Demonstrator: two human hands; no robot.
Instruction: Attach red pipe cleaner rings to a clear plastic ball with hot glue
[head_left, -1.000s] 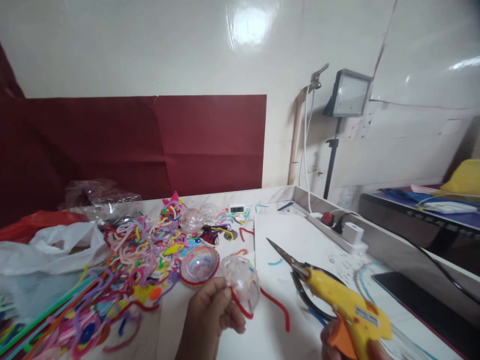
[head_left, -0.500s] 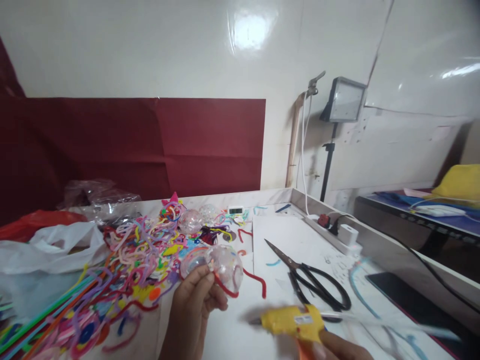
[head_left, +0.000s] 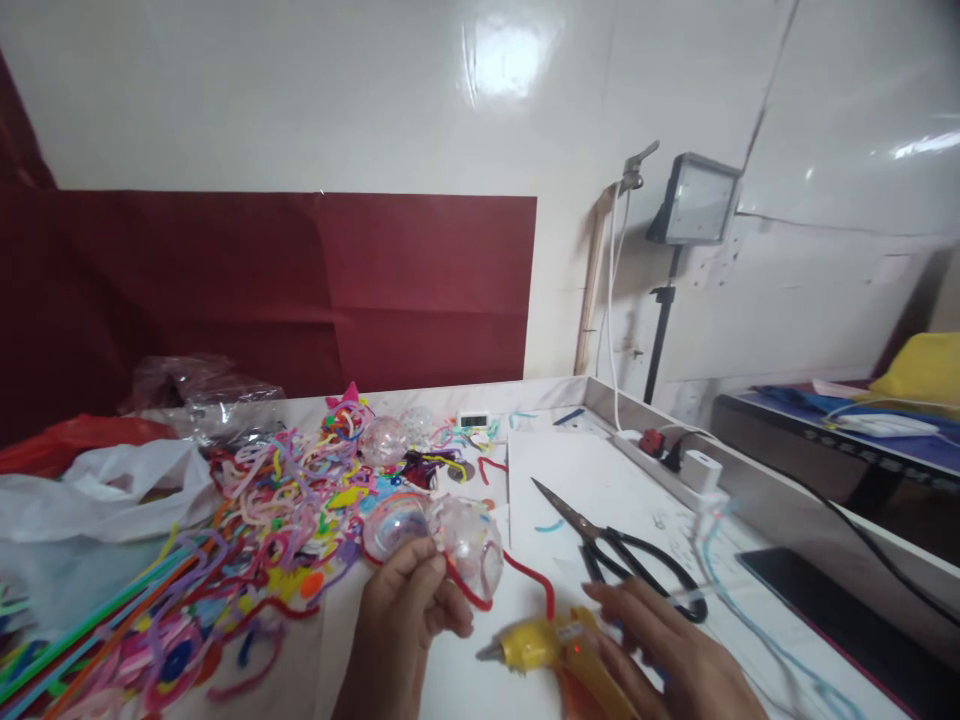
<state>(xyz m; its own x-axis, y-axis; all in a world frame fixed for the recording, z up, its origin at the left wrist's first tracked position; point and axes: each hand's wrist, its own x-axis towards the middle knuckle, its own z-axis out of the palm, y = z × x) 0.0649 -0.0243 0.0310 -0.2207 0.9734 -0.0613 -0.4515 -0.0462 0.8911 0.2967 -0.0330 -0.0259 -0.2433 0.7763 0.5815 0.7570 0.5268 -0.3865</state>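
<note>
Indoors, at a white worktable [head_left: 480,680] w/ a raised rim, a person's L hand [head_left: 411,588] pinches a clear plastic dome [head_left: 469,535] btwn thumb & fingers, the grip narrow at its near-left edge. The dome is up front, nr the table's middle; a red fuzzy strip [head_left: 531,570] edges it, & a red length shows to its R, ending nr the glue gun.

The R hand [head_left: 671,640] is at the yellow-&-orange glue gun [head_left: 529,648], fingers loosely spread & partly bent over its back end; whether they grip it, one can't tell. The nozzle points L, just below the dome & clear of it.

Behind the L hand sits a second clear half-shell [head_left: 391,527], partly hidden, beside a multicolored craft pile [head_left: 285,505]. Black-handled scissors [head_left: 637,560] lie, blades apart from the dome, partly on white paper [head_left: 559,465]. Far R: a dark phone [head_left: 825,610] & a power strip [head_left: 705,495]. Behind: maroon paper [head_left: 431,280] on the wall, plus a lamp [head_left: 697,200] on a stand.
</note>
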